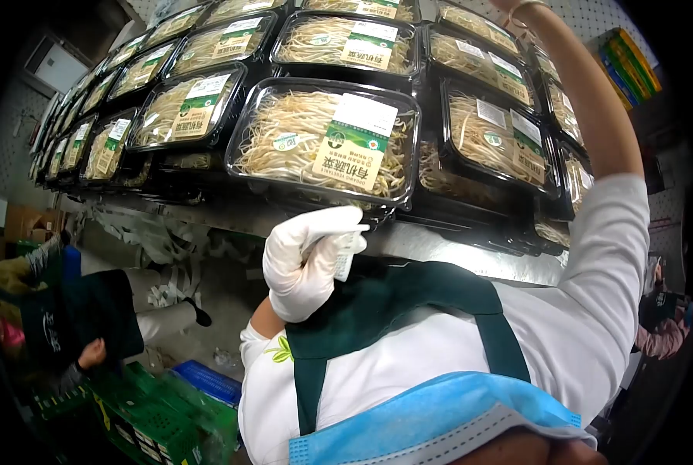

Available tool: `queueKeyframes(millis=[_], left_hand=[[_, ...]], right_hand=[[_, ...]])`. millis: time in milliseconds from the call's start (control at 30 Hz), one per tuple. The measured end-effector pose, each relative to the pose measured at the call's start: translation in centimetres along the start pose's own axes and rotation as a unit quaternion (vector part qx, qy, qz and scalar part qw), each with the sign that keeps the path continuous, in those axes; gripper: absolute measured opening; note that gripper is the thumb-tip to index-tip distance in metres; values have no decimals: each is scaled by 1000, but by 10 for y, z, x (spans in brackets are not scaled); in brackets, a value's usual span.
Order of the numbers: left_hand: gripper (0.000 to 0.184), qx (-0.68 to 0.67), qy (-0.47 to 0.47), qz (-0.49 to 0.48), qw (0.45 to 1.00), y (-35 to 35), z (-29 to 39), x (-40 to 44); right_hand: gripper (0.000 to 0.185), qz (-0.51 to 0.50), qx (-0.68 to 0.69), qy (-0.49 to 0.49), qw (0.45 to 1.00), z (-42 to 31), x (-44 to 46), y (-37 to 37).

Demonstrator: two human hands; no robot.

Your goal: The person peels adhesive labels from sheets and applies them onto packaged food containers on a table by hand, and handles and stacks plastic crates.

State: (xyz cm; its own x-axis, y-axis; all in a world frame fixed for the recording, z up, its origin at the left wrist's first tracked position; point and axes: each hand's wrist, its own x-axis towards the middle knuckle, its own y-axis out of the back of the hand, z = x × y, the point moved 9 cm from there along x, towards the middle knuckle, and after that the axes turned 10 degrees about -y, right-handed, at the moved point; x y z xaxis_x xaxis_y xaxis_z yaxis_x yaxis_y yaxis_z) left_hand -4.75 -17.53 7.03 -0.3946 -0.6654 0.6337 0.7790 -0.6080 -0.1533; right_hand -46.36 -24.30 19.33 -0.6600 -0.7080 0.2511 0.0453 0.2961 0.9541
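A clear-lidded black sprout pack, banded with a green-and-cream label, is placed face-up at upper centre; below, a small whitish item is held.

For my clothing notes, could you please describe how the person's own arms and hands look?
The left hand wears a wrinkled white glove. The right arm has a plain white fabric sleeve ending near the elbow, and a thin pale wrist band. The right hand is mostly cut off; I cannot tell if it is gloved.
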Motion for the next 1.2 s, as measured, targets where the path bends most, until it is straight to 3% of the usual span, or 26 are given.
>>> queueKeyframes(millis=[67,133,200,267,333,400,433,467,533,567,600,667,700,767,800,867,933,967,1000,1033,1067,1133,1200], left_hand=[[16,-11,66,-42,997,6,-9,-9],[14,81,-86,-36,992,13,-1,-8],[12,128,-102,-62,985,16,0,-13],[17,-61,-55,-58,995,15,-5,-18],[20,-66,-28,-60,996,21,-9,-22],[28,-86,-8,-93,992,20,-7,-20],[35,-93,115,-2,989,27,-14,-21],[32,-114,145,-19,983,30,-16,-18],[27,-103,81,-28,991,45,-17,-20],[21,-183,93,-45,978,48,-18,-16],[20,-161,97,-22,982,56,-15,-13],[22,-195,105,-5,975,65,-5,-9],[22,-183,128,-44,974,70,-5,-6],[22,-138,91,-115,980,82,15,7],[20,-142,24,-103,984,91,22,8],[18,-147,-109,-78,980,110,36,7],[27,-90,34,-108,989,115,19,7],[32,-87,23,-139,986,121,10,1],[20,-150,60,-108,981,129,3,-3],[19,-173,100,-120,972,133,-2,-4],[18,-195,139,-131,962,138,-6,-5],[16,-156,92,-156,971,148,-5,0],[13,-69,19,-205,976,157,-4,3]], right_hand=[[37,-11,-67,-46,997,46,42,-41],[32,12,-95,-57,994,55,55,-67],[31,13,-131,-4,991,49,57,-87],[31,11,-141,14,990,48,52,-91],[31,-44,-208,14,977,64,49,-102],[29,-29,-332,5,943,129,107,-135],[29,-24,-393,1,919,154,129,-149],[27,-83,-342,-15,936,171,144,-153],[26,41,-220,-27,974,135,131,-103],[27,39,-61,5,997,83,92,-74],[28,-38,119,76,989,10,22,-55],[32,-225,296,276,886,-101,-99,-48],[43,-241,305,229,893,-179,-200,-16],[36,-158,301,417,843,-253,-309,1],[30,-228,364,380,819,-267,-327,-8],[19,-112,339,456,815,-282,-341,8],[12,-5,298,394,870,-280,-316,14],[10,-7,286,328,900,-268,-283,4],[13,-65,268,230,933,-249,-244,-15],[17,-47,159,224,960,-230,-216,-26],[20,-68,140,177,972,-217,-201,-47],[24,-101,15,120,987,-215,-199,-74],[27,25,-13,174,984,-231,-213,-61]])
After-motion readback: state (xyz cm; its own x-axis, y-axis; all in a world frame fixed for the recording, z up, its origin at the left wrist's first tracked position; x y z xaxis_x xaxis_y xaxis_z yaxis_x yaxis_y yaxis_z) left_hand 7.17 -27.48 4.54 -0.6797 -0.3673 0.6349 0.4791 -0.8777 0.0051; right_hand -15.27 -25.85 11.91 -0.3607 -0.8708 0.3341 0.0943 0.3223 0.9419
